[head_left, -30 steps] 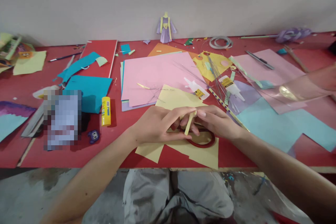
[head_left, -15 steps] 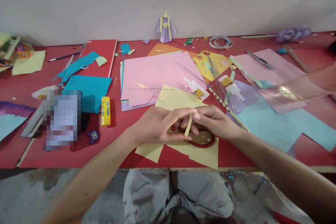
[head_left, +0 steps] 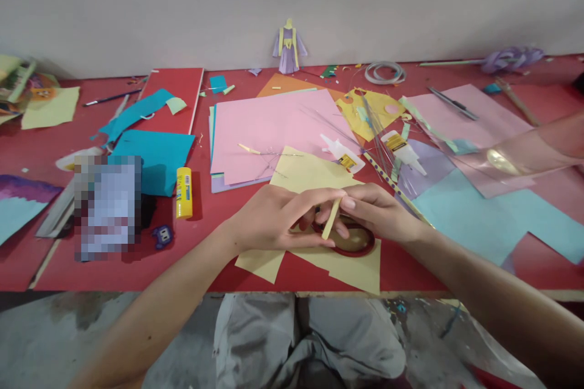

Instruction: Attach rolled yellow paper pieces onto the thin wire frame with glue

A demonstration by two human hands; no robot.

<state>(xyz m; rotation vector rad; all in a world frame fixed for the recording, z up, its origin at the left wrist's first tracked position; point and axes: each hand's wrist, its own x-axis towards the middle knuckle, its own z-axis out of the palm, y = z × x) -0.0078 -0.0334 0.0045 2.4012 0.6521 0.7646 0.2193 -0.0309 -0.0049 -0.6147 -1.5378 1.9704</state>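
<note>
My left hand [head_left: 274, 217] and my right hand [head_left: 381, 209] meet above the front of the table. Between them is a narrow pale yellow paper strip [head_left: 331, 222], pinched near its upper end by the fingers of both hands. Its lower end slants down toward my left thumb. Under my hands lie scissors with a red-rimmed handle loop [head_left: 375, 245]; their blades are hidden. Pale yellow paper [head_left: 310, 169] is spread beneath, with cut pieces showing at the front edge. Behind my hands a white glue bottle [head_left: 342, 152] rests on pink paper [head_left: 274, 124].
A yellow glue stick [head_left: 184, 193] stands to the left, near a small purple trinket [head_left: 162, 236] and blue paper [head_left: 157, 155]. Thin wires and a second glue bottle [head_left: 404, 151] lie to the right. Another person's forearm [head_left: 542, 149] reaches in there. A paper doll [head_left: 288, 48] leans against the wall.
The paper strip and my fingertips have shifted very slightly to the right, and the strip leans a little more. Both hands keep their hold.
</note>
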